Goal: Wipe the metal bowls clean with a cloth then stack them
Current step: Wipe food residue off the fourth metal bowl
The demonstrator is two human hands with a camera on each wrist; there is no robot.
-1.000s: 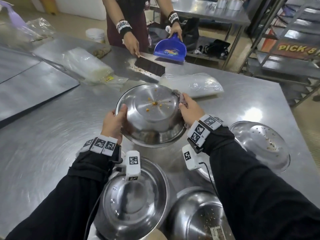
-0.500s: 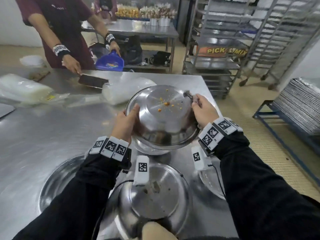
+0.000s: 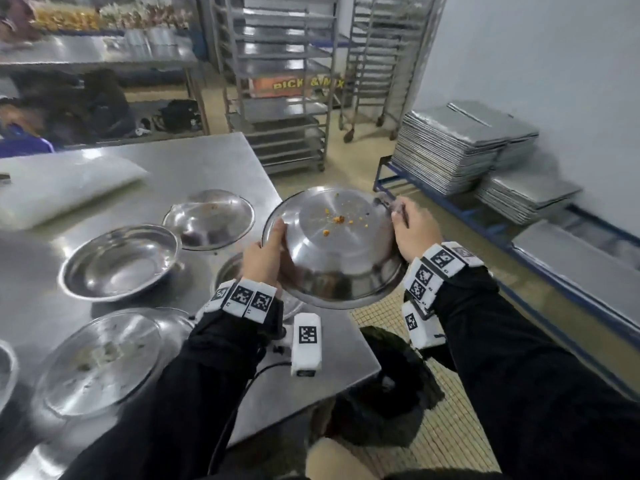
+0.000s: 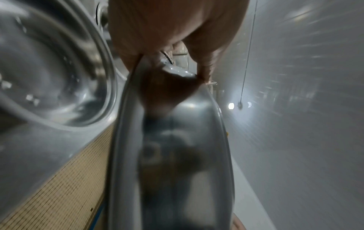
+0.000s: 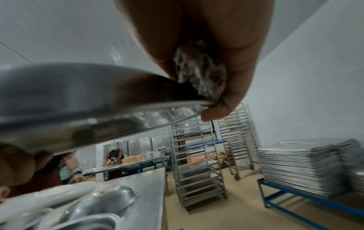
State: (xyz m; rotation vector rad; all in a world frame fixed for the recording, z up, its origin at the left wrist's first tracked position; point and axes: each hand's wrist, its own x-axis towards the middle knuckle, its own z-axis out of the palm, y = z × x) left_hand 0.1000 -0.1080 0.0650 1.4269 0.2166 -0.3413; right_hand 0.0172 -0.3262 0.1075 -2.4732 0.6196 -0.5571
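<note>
Left hand: the left hand (image 3: 265,259) grips the near-left rim of the held bowl (image 3: 341,251), thumb on top, fingers (image 4: 204,66) curled under the rim.
Right hand: the right hand (image 3: 414,230) pinches the far-right rim together with a bunched cloth (image 5: 199,70), which sits between its fingers (image 5: 226,107) and the metal.
Held bowl: upside down and lifted, tilted, hanging past the table (image 3: 207,161) edge over the floor; orange crumbs (image 3: 337,220) lie on its upturned base between the two hands.
Below the hands: a dark bin bag (image 3: 384,386) sits on the floor beside the table corner, under the wrists.
Left of the fingers: another bowl (image 3: 119,263) stands upright on the table, a soiled one (image 3: 100,358) nearer, a third (image 3: 209,218) farther off with specks inside.
Farther off: stacked trays (image 3: 460,143) and a wheeled rack (image 3: 280,81).
Progress: early, by my reading. No stack shows, several bowls look unwiped, and this one is dirty. Likely left: shed the crumbs, wipe it, do the others, then stack.
</note>
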